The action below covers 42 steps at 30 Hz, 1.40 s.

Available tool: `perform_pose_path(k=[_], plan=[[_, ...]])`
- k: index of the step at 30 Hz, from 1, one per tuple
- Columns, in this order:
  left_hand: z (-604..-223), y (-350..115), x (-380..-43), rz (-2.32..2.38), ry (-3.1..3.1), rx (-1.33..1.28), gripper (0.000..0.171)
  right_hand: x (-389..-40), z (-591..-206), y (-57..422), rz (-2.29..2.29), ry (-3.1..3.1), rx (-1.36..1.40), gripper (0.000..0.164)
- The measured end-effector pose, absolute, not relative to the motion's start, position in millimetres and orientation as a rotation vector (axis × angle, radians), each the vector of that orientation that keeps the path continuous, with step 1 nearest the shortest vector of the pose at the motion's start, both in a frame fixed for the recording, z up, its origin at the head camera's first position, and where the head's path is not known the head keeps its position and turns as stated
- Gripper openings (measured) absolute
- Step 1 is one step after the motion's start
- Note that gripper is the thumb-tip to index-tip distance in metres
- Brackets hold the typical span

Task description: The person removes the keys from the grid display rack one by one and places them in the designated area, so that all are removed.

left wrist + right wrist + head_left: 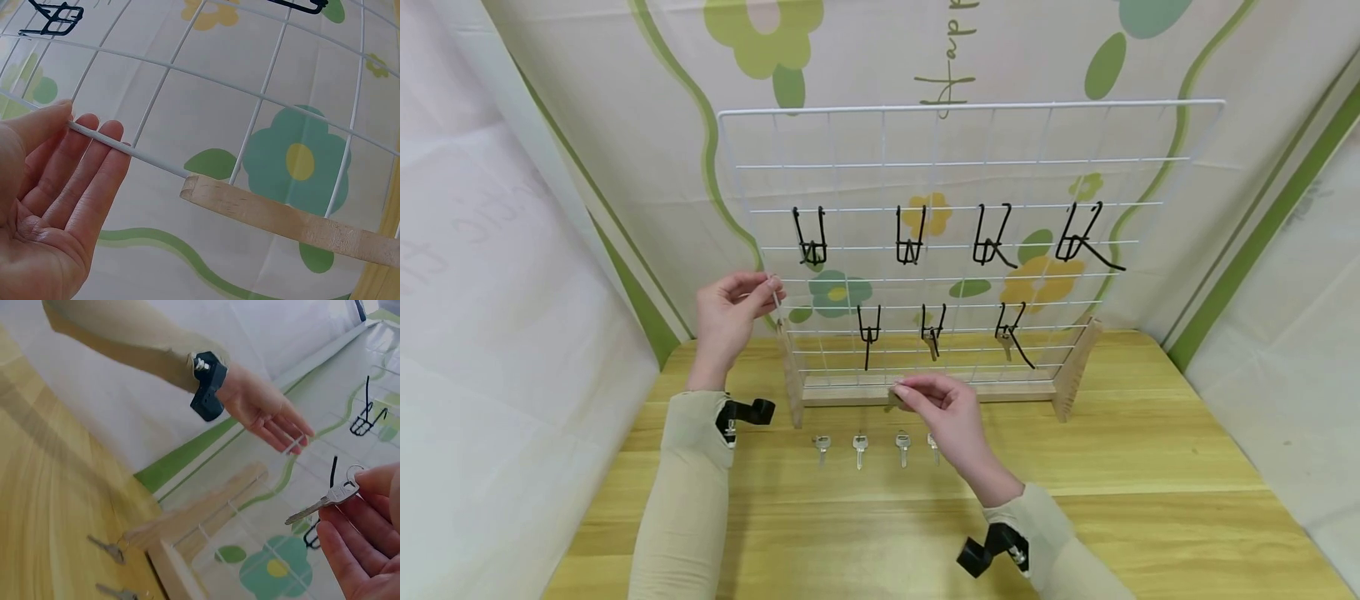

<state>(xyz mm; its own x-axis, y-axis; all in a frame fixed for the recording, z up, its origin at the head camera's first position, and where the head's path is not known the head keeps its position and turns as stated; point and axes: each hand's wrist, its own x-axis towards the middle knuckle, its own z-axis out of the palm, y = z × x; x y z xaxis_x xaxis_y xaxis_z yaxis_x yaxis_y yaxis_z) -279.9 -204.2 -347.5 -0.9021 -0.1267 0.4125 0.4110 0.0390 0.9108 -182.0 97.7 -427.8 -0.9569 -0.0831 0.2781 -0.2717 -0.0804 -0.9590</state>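
Observation:
My left hand pinches the left edge wire of a white wire grid rack, thumb on one side and fingers behind it. My right hand holds a silver key by its small ring, in front of the rack's lower edge. Its blade points away from the fingertips in the right wrist view. On the table below, several silver keys lie in a row, the rightmost partly hidden by my right hand. Black hooks hang on the grid in two rows; a lower middle hook and a lower right hook carry keys.
Wooden feet and a crossbar hold the rack up on the wood-grain table. The upper row has several black hooks, and a lower left hook juts forward. Flower-patterned cloth hangs behind.

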Motion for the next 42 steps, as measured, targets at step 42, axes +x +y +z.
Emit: perform_pose_path(k=[42], plan=[[-347, -204, -280, -1.915, -1.950, -0.279, 0.021, -223, -529, 209, 1.444, -2.882, 0.238, 0.007]])
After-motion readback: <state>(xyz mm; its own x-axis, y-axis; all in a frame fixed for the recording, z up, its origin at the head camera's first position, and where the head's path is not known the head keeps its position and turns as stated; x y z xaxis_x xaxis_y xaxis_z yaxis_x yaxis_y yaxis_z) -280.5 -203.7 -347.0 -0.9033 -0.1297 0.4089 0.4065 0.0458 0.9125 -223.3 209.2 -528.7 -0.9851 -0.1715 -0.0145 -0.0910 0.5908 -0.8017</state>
